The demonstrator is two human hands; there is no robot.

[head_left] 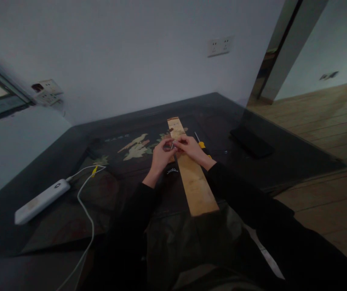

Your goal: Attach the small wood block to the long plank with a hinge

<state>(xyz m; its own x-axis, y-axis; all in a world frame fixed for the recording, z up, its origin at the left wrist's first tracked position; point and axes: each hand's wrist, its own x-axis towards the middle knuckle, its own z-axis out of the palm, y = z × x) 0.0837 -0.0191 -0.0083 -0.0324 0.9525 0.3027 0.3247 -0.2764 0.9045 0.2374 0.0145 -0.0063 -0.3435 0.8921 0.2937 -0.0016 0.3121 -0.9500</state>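
We note the left hand [160,156] pinching 1 thin metal piece [172,145] over the wooden board [196,184], which runs toward the tabletop's [294,163] near edge. The right hand [192,148] bunches its fingertips alongside; we cannot tell whether it grips.

One head-worn camera looks forward and down across the table [221,117] to the wall [137,60] behind.

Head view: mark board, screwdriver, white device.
Board [194,180]: head view, bare face, on the near side of the hands.
Screwdriver [201,144]: head view, yellow part of handle.
White device [42,202]: head view, middle of casing.
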